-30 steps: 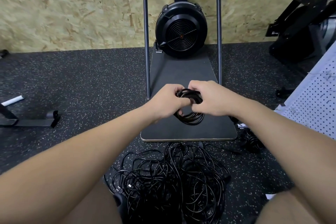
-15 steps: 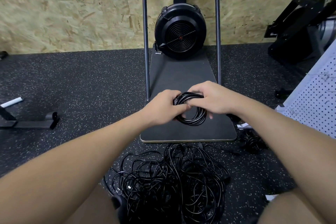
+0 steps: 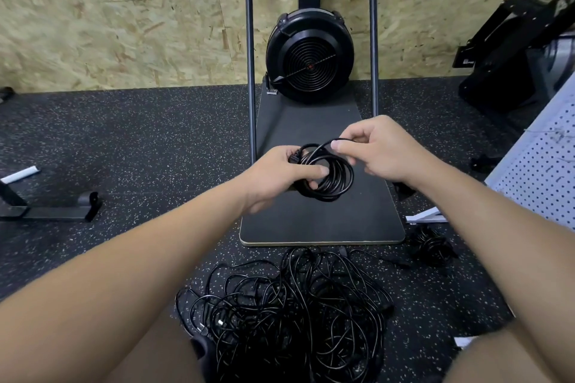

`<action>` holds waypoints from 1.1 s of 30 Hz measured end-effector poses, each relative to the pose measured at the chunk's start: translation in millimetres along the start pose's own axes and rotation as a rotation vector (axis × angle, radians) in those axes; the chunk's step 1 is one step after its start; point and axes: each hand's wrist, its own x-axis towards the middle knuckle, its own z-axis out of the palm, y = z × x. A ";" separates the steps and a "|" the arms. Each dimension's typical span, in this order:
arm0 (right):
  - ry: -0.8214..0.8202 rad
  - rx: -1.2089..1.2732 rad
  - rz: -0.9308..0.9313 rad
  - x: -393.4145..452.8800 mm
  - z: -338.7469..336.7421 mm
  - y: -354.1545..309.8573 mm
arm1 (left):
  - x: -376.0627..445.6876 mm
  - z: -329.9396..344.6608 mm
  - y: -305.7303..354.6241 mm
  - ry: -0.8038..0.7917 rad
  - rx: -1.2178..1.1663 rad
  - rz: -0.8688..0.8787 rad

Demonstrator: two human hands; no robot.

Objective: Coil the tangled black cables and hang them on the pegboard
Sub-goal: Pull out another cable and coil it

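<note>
A small coil of black cable (image 3: 334, 179) is held in the air above a dark board. My left hand (image 3: 280, 174) grips the coil's left side, thumb across the loops. My right hand (image 3: 378, 149) pinches the cable's free end between thumb and fingers, just above and to the right of the coil. A big tangle of black cables (image 3: 289, 314) lies on the speckled floor between my knees. The white pegboard (image 3: 541, 171) leans at the right edge.
A black fan machine (image 3: 309, 56) with two upright poles stands on a dark board (image 3: 323, 221) against the chipboard wall. Another small cable bundle (image 3: 431, 244) lies right of the board. A black metal foot (image 3: 53, 207) sits at left, dark equipment (image 3: 510, 62) at right.
My right hand has lifted off the coil and moved up and right, drawing out the cable's free end. My left hand kept its grip on the coil.
</note>
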 end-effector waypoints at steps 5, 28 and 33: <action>-0.233 -0.069 0.050 -0.3 -5.6 6.3 | 0.2 -10.9 -2.6 0.132 0.159 0.024; -0.041 0.372 0.285 11.9 29.0 13.7 | -9.2 26.4 15.1 0.056 0.187 0.099; -0.116 0.642 0.422 13.8 41.0 18.5 | -5.7 26.9 10.2 0.107 0.278 0.166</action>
